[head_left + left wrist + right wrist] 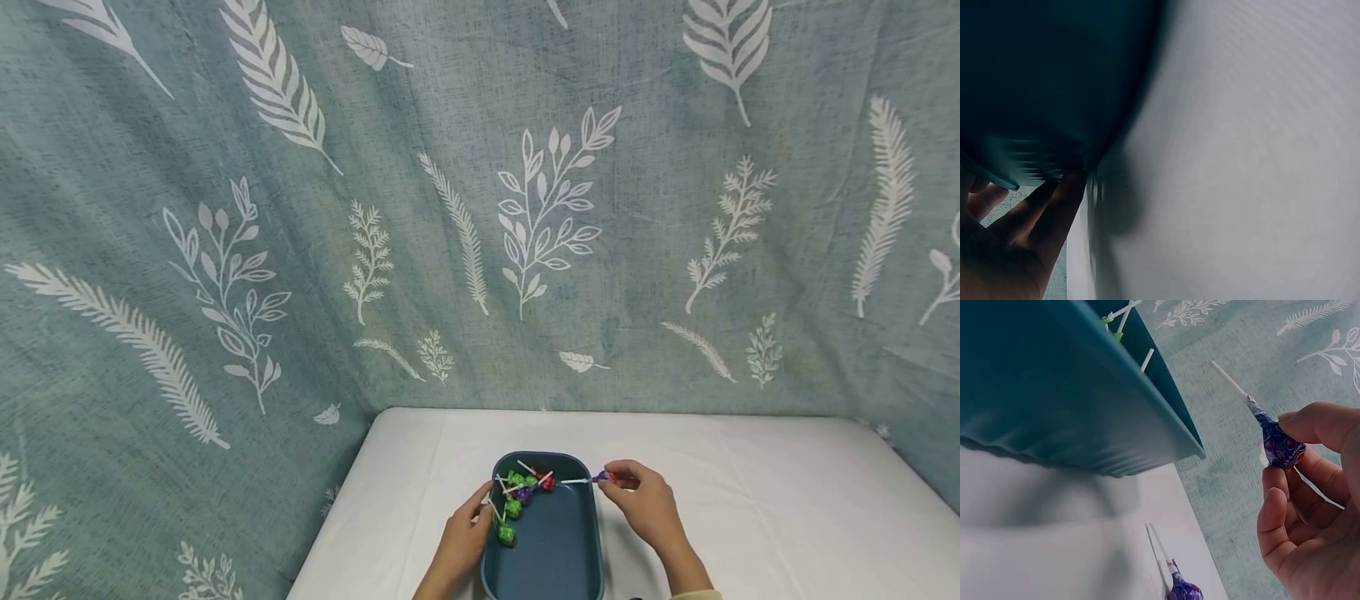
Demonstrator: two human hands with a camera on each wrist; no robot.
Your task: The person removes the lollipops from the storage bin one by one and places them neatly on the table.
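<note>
Purple-wrapped lollipop (1280,445) sits pinched between the thumb and fingers of the right hand (647,504), just past the right rim of the teal tray (555,550), its white stick pointing back over the tray's edge. That hand is curled round the sweet's head, the other fingers bent loosely beneath it. Inside the tray, at its far end, lies a small heap of other lollipops (519,492), green, purple and red, their sticks crossing. The left hand (467,537) rests against the tray's left wall with its fingers fairly straight and nothing gripped in them; the left wrist view is dim and blurred, showing only fingers (1035,215) under the dark tray edge. One more purple lollipop (1182,589) lies on the white table (765,508) below the tray's outer side, near the right hand. Behind the table hangs a grey-green cloth (450,208) printed with white leaves and ferns
</note>
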